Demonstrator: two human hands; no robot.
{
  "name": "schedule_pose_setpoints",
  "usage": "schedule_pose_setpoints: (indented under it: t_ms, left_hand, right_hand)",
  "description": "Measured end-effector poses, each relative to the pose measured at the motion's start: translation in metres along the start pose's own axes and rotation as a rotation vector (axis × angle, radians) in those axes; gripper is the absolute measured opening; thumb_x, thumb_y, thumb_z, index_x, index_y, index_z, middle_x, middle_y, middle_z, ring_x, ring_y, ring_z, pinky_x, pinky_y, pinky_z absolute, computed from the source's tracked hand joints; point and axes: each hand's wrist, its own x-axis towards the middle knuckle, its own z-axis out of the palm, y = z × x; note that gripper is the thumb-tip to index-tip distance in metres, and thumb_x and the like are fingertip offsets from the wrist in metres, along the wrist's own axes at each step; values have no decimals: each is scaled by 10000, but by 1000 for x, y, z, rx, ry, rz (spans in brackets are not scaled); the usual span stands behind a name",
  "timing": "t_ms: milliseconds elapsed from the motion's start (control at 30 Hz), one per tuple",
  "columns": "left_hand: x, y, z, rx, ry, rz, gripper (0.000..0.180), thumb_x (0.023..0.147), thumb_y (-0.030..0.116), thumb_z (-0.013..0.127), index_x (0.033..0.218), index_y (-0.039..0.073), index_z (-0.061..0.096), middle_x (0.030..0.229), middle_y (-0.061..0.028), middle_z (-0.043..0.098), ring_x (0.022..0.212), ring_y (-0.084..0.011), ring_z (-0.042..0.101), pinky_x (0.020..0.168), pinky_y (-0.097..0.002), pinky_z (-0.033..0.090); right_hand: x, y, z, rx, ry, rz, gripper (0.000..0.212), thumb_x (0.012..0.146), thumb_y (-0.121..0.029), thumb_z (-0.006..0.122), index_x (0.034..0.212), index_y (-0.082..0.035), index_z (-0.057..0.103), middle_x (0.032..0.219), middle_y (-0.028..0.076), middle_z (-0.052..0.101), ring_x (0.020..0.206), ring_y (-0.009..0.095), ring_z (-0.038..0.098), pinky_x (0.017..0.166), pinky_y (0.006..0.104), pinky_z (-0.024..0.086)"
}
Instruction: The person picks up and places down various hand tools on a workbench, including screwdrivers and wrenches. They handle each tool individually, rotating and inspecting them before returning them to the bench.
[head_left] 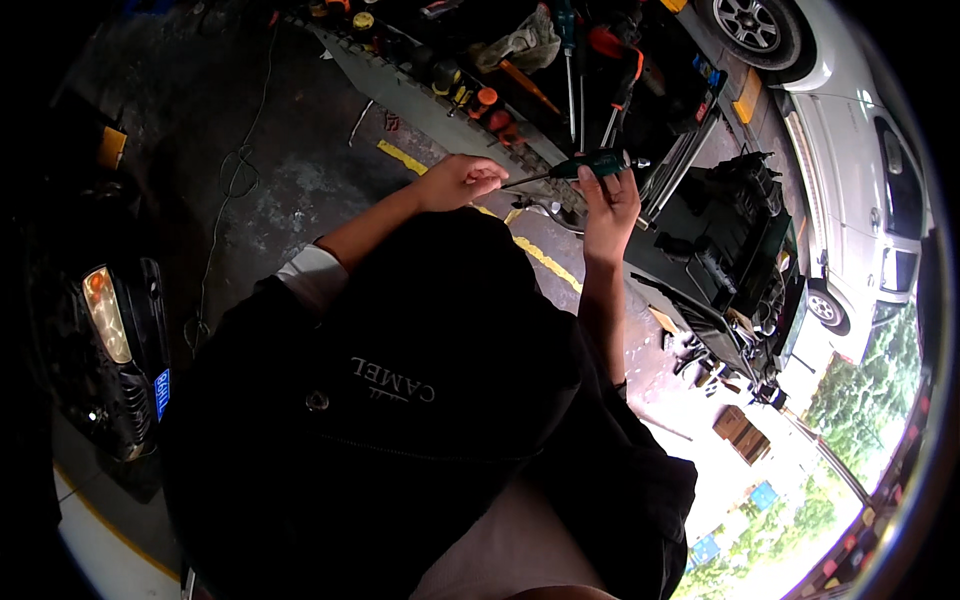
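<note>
A screwdriver (600, 163) with a dark green handle lies level above the edge of the tool bench, its thin shaft pointing left. Wrapped round the handle from below are the fingers of my right hand (610, 205), which is closed. My left hand (462, 183) is also closed, with curled fingers meeting at the tip of the shaft. Exactly how those fingertips touch the tip is too small to tell.
A tool bench (400, 95) holds rows of screwdrivers, an orange-handled tool (528, 86) and a crumpled cloth (530, 40). On the right are a dark tool cart (700, 260) and a white car (850, 150). A black car's headlight (107, 315) shows left; a cable (238, 170) crosses the floor.
</note>
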Motion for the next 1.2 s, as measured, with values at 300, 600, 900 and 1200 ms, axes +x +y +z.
schedule_pose_setpoints:
  t_ms: [300, 600, 900, 1200]
  left_hand:
    - [24, -64, -7, -328, -108, -201, 319, 1044, 228, 587, 1290, 40, 666, 1091, -43, 737, 995, -113, 686, 821, -225, 514]
    - [39, -55, -4, -435, -154, -362, 356, 1051, 249, 581, 1331, 38, 640, 1177, -49, 715, 953, -88, 669, 797, -203, 495]
    - [40, -67, -8, -366, -190, -398, 422, 1056, 253, 560, 1426, 48, 558, 1248, -52, 687, 982, -87, 666, 805, -210, 488]
    - [43, -67, -12, -365, -250, -429, 460, 1065, 287, 521, 1481, 91, 497, 1312, -20, 648, 1071, -101, 654, 872, -245, 473]
  right_hand:
    - [4, 8, 7, -42, -8, -17, 217, 934, -15, 707, 1119, 3, 595, 1035, 72, 732, 857, 65, 626, 770, 224, 514]
    - [8, 20, 10, -84, -77, 12, 355, 935, 17, 690, 1263, 18, 555, 1149, 101, 712, 1016, 106, 649, 884, 253, 527]
    - [6, 25, 20, -189, -97, -19, 437, 894, 8, 733, 1298, 14, 568, 1054, 55, 705, 923, 100, 663, 844, 255, 540]
    - [4, 18, 40, -462, -135, -94, 460, 865, 25, 744, 1295, 18, 582, 1067, 88, 722, 989, 123, 696, 897, 271, 557]
